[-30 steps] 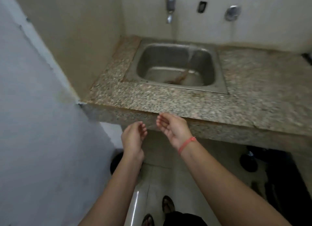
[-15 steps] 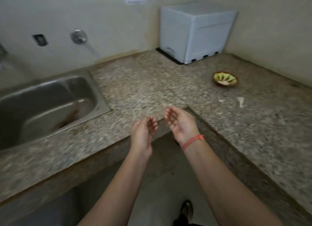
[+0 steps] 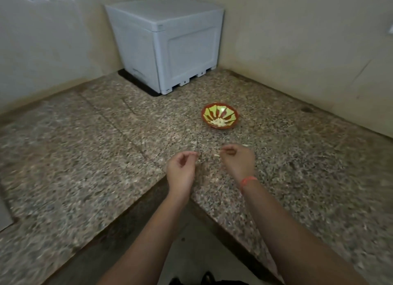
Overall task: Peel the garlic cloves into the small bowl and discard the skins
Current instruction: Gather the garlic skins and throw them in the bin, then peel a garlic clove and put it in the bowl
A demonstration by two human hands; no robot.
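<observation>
A small red and yellow-green bowl (image 3: 227,112) stands on the granite counter (image 3: 106,146) and holds pale peeled garlic cloves (image 3: 218,122). My left hand (image 3: 180,169) hovers over the counter's inner corner with loosely curled fingers and nothing in it. To its right, my right hand (image 3: 238,161), with an orange band at the wrist, is also loosely curled just above the counter. A small white scrap of garlic skin (image 3: 216,155) lies on the counter between the two hands, close to my right fingertips. Another pale scrap (image 3: 245,145) shows just behind my right hand.
A white box-shaped appliance (image 3: 165,44) stands in the back corner against the walls. The counter is L-shaped, with its inner edge (image 3: 148,197) running under my forearms. A sliver of the steel sink (image 3: 4,216) shows at the far left.
The view swung right from the sink to the counter corner. Both hands moved forward over the counter toward the bowl and turned from palms-up to fingers curled downward.
</observation>
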